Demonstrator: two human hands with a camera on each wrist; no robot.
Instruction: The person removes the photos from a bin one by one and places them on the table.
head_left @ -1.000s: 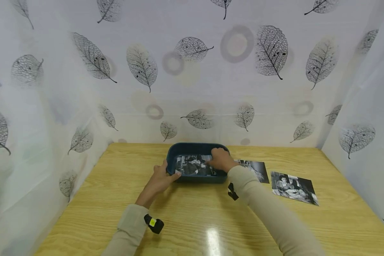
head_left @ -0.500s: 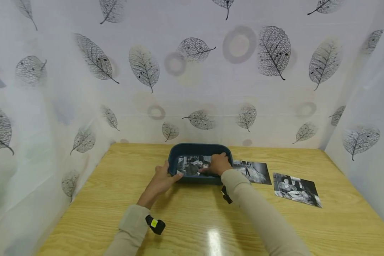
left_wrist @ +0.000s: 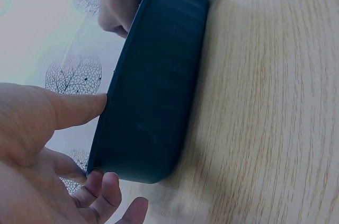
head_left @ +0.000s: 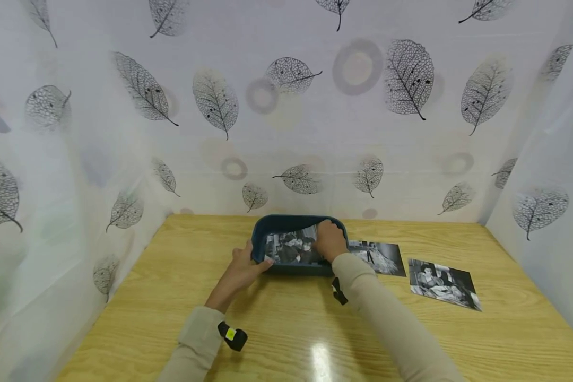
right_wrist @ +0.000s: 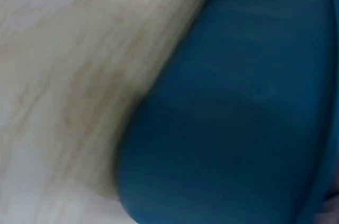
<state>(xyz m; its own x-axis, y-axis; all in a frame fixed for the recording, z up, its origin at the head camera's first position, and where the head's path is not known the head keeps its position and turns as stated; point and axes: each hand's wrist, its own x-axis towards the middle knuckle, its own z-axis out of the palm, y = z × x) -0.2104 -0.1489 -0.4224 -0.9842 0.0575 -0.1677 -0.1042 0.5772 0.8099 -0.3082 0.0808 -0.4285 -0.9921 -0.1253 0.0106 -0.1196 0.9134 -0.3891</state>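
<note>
A dark blue plastic bin [head_left: 291,270] stands near the back of the table with a black-and-white photo [head_left: 290,249] inside. My left hand [head_left: 239,268] holds the bin's left front corner; in the left wrist view its thumb touches the rim and the fingers [left_wrist: 110,189] curl round the end. Reaching in over the front wall, my right hand [head_left: 330,241] pinches the photo near its right end, which tilts up from the bin's floor. That hand's fingertips are hidden in the head view. The right wrist view shows mostly the bin's outer wall [right_wrist: 228,102], blurred.
To the right of the bin lie two more black-and-white photos: one [head_left: 379,258] close beside it, the other [head_left: 443,284] farther right and nearer the front. Behind the wooden table [head_left: 277,323] hangs a white curtain [head_left: 310,127] printed with leaves.
The right hand moved left and down onto the photo, then rose slightly, and the photo's right end has lifted. The left hand keeps its hold on the bin.
</note>
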